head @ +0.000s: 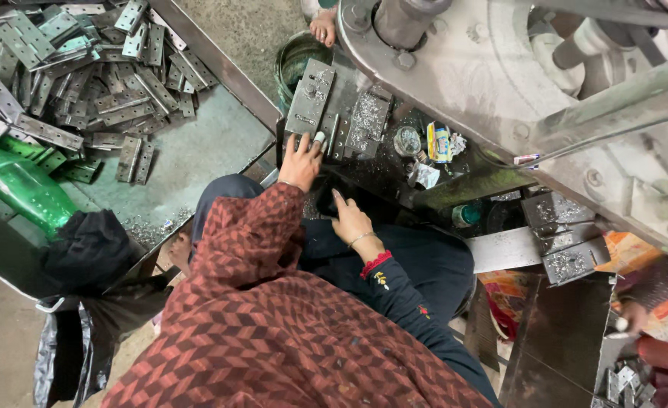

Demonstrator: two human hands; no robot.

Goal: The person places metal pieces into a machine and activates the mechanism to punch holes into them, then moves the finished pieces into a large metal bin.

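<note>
Left hand (300, 161): fingers extended, fingertips pressing small metal piece (319, 137) at near edge of press die block (339, 109); not clenched. Right hand (351, 221): released, palm down, resting below die block, holding nothing. Hinge plate pile (77, 75) in tray (198, 155) left of die block. Green bottle (18, 185) at tray's left edge.

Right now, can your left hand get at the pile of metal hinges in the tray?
Probably yes. The left hand rests at the press plate, and the pile of metal hinges lies further to its left in the open tray, with nothing visible between them.
</note>
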